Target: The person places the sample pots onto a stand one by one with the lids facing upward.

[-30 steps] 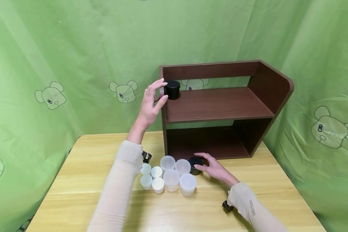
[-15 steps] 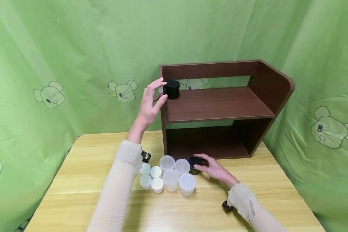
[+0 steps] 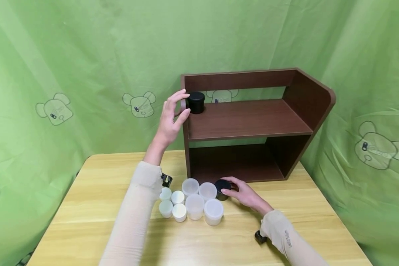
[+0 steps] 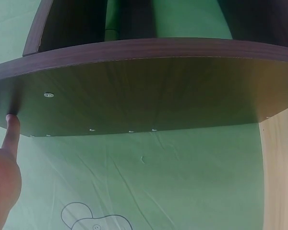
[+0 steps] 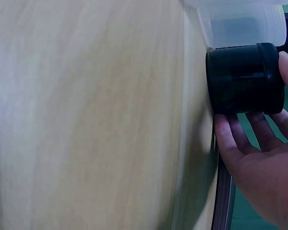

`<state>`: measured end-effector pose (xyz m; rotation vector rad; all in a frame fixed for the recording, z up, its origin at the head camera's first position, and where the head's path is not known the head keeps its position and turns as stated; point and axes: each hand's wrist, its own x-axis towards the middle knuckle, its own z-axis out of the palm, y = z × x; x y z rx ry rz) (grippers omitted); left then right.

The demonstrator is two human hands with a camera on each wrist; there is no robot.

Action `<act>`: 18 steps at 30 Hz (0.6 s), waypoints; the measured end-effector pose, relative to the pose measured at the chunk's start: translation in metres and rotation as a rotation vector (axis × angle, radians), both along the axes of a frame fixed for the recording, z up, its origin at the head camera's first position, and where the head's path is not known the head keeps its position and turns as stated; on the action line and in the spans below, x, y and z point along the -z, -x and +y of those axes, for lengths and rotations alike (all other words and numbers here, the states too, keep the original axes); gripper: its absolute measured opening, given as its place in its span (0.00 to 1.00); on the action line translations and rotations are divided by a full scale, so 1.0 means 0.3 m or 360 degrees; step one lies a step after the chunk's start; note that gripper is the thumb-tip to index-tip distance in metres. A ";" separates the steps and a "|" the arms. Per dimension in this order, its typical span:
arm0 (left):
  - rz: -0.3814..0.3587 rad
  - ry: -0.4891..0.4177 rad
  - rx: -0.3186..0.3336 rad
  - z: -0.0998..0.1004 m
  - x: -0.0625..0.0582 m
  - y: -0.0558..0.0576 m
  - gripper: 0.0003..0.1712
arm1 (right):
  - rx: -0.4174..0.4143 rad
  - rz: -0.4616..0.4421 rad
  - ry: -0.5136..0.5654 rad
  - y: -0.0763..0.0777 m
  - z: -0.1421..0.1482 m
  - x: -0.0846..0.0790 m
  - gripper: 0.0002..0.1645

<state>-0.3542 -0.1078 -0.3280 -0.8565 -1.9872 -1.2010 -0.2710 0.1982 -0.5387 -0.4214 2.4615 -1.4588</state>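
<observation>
My left hand [image 3: 169, 120] is at the left side panel of a dark brown shelf [image 3: 249, 118]. In the left wrist view, fingertips [image 4: 12, 117] lie against the panel's outer face. From the head, the index finger and thumb reach the panel's front edge, close to a lidded black jar [image 3: 196, 102] on the upper board. Contact with that jar cannot be made out. My right hand [image 3: 244, 193] holds a second black jar [image 5: 245, 79] on the table, thumb on one side and fingers on the other. Clear plastic cups [image 3: 195, 207] stand to its left.
Several small white-lidded cups [image 3: 179, 212] stand left of the larger clear ones, by my left forearm. The shelf's lower compartment [image 3: 232, 162] opens just behind the cups. A green curtain [image 3: 96, 55] surrounds the wooden table [image 3: 96, 207].
Both hands keep their places at the shelf panel and the black jar. The whole head view has shifted very slightly.
</observation>
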 end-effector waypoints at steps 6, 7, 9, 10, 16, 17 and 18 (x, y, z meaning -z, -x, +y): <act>0.0007 -0.0018 0.0014 0.002 -0.001 -0.002 0.26 | 0.0011 0.0029 -0.0018 -0.001 0.002 0.010 0.33; 0.0004 -0.0020 0.0016 0.003 -0.002 -0.002 0.26 | 0.0018 0.0042 -0.0029 -0.001 0.001 0.010 0.33; 0.0001 -0.0025 0.0020 0.004 -0.005 -0.004 0.26 | 0.0025 0.0072 -0.0054 -0.001 0.000 0.010 0.33; -0.0006 -0.0034 0.0028 0.004 -0.006 -0.005 0.26 | 0.0028 0.0091 -0.0066 0.000 -0.001 0.010 0.34; 0.0005 -0.0055 0.0044 0.001 -0.006 -0.005 0.25 | 0.0014 0.0208 -0.0152 0.001 -0.003 0.014 0.35; 0.0007 -0.0051 0.0041 0.001 -0.006 -0.005 0.25 | 0.0010 0.0220 -0.0164 0.001 -0.004 0.015 0.34; 0.0005 -0.0044 0.0036 0.001 -0.005 -0.004 0.25 | 0.0007 0.0229 -0.0171 0.001 -0.004 0.016 0.34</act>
